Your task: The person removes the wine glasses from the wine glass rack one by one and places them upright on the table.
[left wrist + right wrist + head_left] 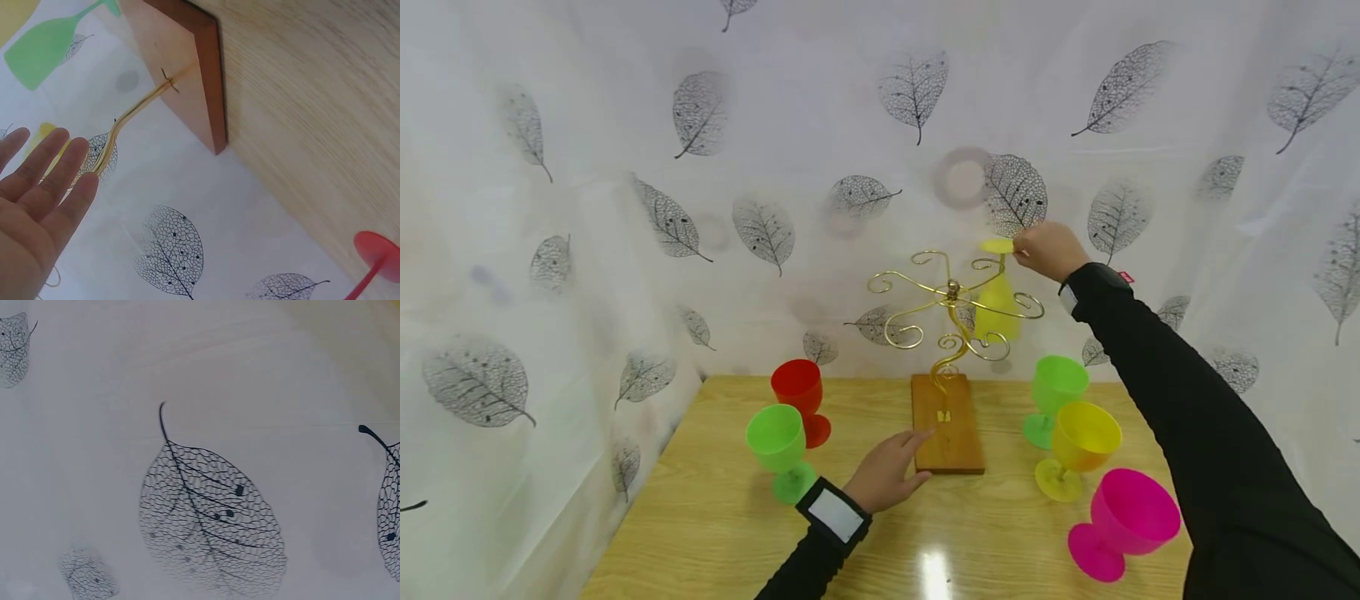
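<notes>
A gold wire glass rack (952, 292) with curled arms rises from a wooden base (947, 450). At the rack's right side my right hand (1051, 250) pinches the foot of a yellow goblet (997, 308), which hangs upside down with its stem by one curled arm. Whether the stem rests in that curl I cannot tell. My left hand (886, 473) is held with fingers extended beside the base's left edge, holding nothing; its palm and straight fingers (53, 162) also show in the left wrist view. The right wrist view catches neither hand nor rack, only the leaf-print backdrop (212, 519).
On the table's left stand a red goblet (797, 387) and a green goblet (777, 437). To the right are another green goblet (1058, 383), a second yellow goblet (1085, 437) and a magenta goblet (1131, 512). A leaf-patterned curtain (820, 83) hangs close behind the table.
</notes>
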Demonstrator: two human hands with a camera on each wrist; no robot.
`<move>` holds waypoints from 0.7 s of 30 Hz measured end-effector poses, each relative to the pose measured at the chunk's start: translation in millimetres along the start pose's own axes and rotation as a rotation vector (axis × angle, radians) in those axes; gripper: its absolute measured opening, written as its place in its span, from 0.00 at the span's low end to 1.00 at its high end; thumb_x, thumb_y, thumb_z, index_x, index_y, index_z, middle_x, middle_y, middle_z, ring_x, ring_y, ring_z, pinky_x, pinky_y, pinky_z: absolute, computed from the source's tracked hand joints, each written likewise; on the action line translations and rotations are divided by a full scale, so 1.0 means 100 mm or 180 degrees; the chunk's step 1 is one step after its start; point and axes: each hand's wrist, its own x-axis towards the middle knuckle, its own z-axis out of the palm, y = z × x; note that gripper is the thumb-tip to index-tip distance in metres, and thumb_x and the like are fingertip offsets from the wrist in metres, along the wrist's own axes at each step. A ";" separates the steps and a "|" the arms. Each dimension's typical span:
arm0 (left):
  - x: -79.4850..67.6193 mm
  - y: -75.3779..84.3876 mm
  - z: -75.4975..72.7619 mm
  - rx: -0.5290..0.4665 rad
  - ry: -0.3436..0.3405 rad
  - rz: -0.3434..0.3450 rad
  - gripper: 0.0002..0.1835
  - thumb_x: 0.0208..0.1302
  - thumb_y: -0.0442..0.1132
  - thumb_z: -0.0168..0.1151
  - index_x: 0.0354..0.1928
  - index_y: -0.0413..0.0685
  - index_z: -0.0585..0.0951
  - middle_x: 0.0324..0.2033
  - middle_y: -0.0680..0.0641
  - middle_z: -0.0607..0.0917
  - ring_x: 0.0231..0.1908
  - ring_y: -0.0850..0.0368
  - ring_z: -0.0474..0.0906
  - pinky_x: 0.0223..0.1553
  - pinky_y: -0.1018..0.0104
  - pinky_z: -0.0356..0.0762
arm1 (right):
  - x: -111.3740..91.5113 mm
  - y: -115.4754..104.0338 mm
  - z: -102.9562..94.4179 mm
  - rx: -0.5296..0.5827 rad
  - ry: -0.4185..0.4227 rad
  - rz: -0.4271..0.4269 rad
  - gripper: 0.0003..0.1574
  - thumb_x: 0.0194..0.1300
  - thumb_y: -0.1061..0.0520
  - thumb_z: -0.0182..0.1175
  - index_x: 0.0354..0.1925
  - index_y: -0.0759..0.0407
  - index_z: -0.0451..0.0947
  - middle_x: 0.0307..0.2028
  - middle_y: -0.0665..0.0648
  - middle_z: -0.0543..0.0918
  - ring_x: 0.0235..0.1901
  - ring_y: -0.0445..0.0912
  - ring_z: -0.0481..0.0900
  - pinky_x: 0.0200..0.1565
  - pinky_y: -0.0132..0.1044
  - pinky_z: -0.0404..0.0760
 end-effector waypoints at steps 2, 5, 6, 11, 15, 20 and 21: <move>0.01 -0.01 0.01 -0.0027 -0.0023 -0.0026 0.33 0.62 0.49 0.61 0.67 0.49 0.64 0.58 0.47 0.77 0.56 0.53 0.76 0.57 0.59 0.76 | -0.12 0.05 -0.03 0.0030 0.0077 0.0046 0.05 0.56 0.67 0.61 0.25 0.65 0.80 0.22 0.63 0.81 0.20 0.53 0.76 0.27 0.47 0.77; 0.00 -0.02 0.02 -0.0055 -0.0076 -0.0056 0.33 0.63 0.50 0.60 0.67 0.50 0.64 0.58 0.47 0.77 0.56 0.53 0.75 0.58 0.59 0.75 | -0.31 0.09 -0.05 0.0018 0.0258 0.0060 0.02 0.54 0.67 0.63 0.27 0.66 0.82 0.24 0.63 0.83 0.20 0.52 0.77 0.26 0.45 0.78; 0.00 -0.03 0.03 -0.0049 -0.0084 -0.0057 0.33 0.63 0.51 0.59 0.67 0.50 0.63 0.58 0.47 0.77 0.56 0.53 0.75 0.58 0.60 0.75 | -0.38 0.09 -0.06 0.0016 0.0329 0.0032 0.01 0.53 0.67 0.64 0.28 0.66 0.83 0.24 0.63 0.84 0.19 0.52 0.77 0.26 0.45 0.78; 0.01 -0.06 0.05 -0.0015 -0.0053 -0.0011 0.32 0.64 0.52 0.58 0.67 0.49 0.65 0.56 0.46 0.78 0.55 0.53 0.76 0.57 0.60 0.75 | -0.68 0.07 -0.08 -0.0069 0.0742 -0.0185 0.06 0.46 0.69 0.68 0.27 0.65 0.82 0.24 0.62 0.84 0.21 0.53 0.78 0.28 0.46 0.77; 0.04 -0.09 0.08 0.0049 -0.0008 0.0019 0.32 0.63 0.52 0.59 0.67 0.50 0.65 0.56 0.46 0.78 0.55 0.54 0.76 0.57 0.61 0.76 | -0.86 -0.01 -0.12 0.0041 0.0960 -0.0326 0.13 0.41 0.72 0.68 0.31 0.68 0.80 0.28 0.65 0.84 0.28 0.56 0.81 0.33 0.48 0.80; 0.07 -0.08 0.10 0.0016 -0.0022 0.0005 0.33 0.63 0.50 0.60 0.67 0.48 0.64 0.56 0.46 0.78 0.55 0.53 0.76 0.57 0.60 0.76 | -0.98 -0.13 -0.16 0.0196 0.0959 -0.0448 0.24 0.39 0.74 0.68 0.41 0.71 0.77 0.36 0.69 0.84 0.32 0.58 0.83 0.33 0.48 0.83; 0.07 -0.08 0.11 0.0006 -0.0025 0.0001 0.33 0.63 0.50 0.60 0.67 0.48 0.65 0.56 0.46 0.78 0.55 0.53 0.76 0.57 0.60 0.76 | -1.00 -0.15 -0.17 0.0211 0.0965 -0.0481 0.20 0.46 0.71 0.67 0.42 0.71 0.77 0.36 0.69 0.84 0.31 0.58 0.83 0.33 0.47 0.83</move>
